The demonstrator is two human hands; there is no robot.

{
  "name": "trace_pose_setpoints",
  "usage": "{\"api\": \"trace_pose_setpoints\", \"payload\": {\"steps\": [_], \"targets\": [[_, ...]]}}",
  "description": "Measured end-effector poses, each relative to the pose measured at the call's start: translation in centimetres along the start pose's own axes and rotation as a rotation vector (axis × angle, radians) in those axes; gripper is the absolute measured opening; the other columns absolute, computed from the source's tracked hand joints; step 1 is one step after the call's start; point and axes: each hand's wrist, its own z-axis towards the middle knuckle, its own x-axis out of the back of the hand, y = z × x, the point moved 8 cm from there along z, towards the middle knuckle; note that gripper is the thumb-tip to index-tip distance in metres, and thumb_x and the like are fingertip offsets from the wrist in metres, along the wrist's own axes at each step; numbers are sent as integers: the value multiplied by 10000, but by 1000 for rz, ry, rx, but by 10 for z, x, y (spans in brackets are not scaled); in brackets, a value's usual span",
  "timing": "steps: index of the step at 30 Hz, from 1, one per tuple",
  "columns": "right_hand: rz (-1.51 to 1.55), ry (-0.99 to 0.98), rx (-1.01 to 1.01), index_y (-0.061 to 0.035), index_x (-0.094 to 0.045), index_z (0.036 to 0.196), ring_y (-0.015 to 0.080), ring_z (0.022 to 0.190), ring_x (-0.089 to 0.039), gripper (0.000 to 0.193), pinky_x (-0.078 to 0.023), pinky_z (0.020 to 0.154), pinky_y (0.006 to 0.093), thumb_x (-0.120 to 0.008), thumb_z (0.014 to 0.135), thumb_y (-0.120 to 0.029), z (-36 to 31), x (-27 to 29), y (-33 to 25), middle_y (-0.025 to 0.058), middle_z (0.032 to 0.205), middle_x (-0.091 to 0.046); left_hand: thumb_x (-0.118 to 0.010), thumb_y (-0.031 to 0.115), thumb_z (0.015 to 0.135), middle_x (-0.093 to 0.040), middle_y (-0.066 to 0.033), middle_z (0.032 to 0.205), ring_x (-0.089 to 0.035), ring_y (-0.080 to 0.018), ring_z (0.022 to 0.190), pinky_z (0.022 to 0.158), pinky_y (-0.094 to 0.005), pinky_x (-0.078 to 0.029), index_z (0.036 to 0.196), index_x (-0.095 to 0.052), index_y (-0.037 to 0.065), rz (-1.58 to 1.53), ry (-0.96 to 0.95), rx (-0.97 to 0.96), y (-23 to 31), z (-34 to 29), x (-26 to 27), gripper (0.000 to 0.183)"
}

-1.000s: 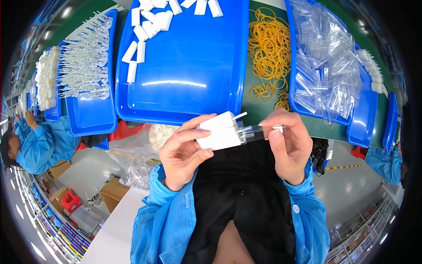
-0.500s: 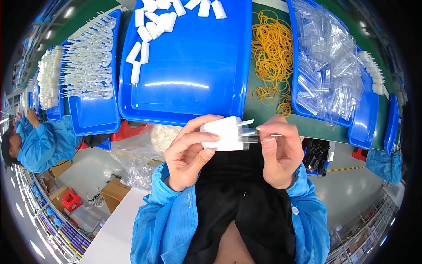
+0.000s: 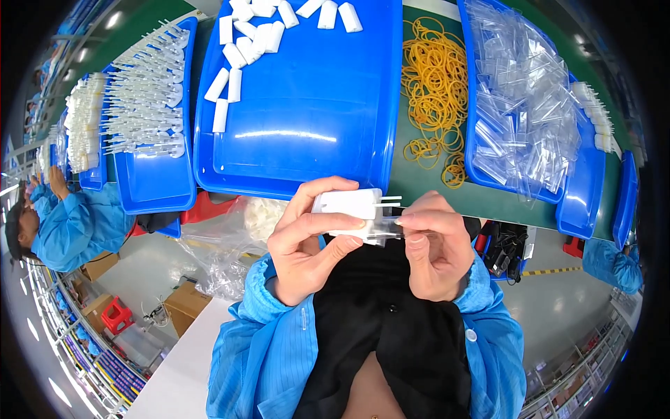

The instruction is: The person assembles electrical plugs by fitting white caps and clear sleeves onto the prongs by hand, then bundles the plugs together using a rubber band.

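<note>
My left hand [image 3: 307,241] is closed round a white plug adapter [image 3: 347,203], thumb below and fingers above. Two thin pins [image 3: 391,201] stick out of its right end. A clear plastic sleeve [image 3: 380,229] lies against the adapter's right end, just below the pins. The fingertips of my right hand [image 3: 441,246] pinch the sleeve's right side. How far the sleeve reaches behind the adapter is hidden. Both hands are in front of a large blue tray [image 3: 300,160], where several white adapter-like blocks [image 3: 269,36] lie toward the far left.
Yellow rubber bands [image 3: 433,84] lie on the green table right of the tray. Further right, a blue tray holds clear plastic sleeves [image 3: 523,105]. Rows of white pronged parts [image 3: 146,94] fill a left tray [image 3: 153,195]. A person in blue [image 3: 84,227] sits at far left.
The right hand has moved slightly left and down, toward the adapter. The adapter has tilted a little, its pins now showing more clearly, and the clear sleeve sits lower beside them.
</note>
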Motion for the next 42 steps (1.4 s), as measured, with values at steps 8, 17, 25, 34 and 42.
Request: {"api": "trace_pose_setpoints", "payload": {"steps": [8,17,25,34,42], "targets": [[223,-45,-162,51,-558,971,129,673,-499,133,-388,571,212,-564,866,-32,-1,-2,12,135,841,-567,-730,-27,683,-532,-207,1135,-565,-272,1002,848,-358,-464,894,-661,18,39,-7,-24,2,0,1,227],[4,-46,-89,34,-583,935,117,649,-468,113,-354,547,215,-590,848,-38,4,4,9,99,776,-567,-701,-37,709,-513,-247,1177,-575,-292,1007,850,-368,-474,913,-657,-4,154,-29,-73,10,3,5,212],[-125,-141,-27,6,-615,908,122,624,-437,101,-330,519,223,-614,831,-59,11,6,6,77,754,-569,-595,-58,809,-457,-342,1221,-531,-343,1099,883,-399,-485,1070,-557,-105,-329,-13,123,-8,-10,7,269],[-191,-231,-51,-7,-640,942,176,731,-490,133,-398,670,263,-595,833,-69,18,6,2,81,825,-610,-629,-77,766,-442,-324,1253,-485,-341,1158,923,-400,-457,1145,-527,-89,-413,-28,139,-13,-8,8,393],[174,-113,-473,14,-617,962,145,851,-482,177,-363,748,247,-650,812,-76,6,19,30,75,902,-565,-654,-114,719,-435,-278,1288,-466,-314,1186,961,-396,-433,1206,-479,-90,-425,-10,275,-20,-13,5,519]]}}
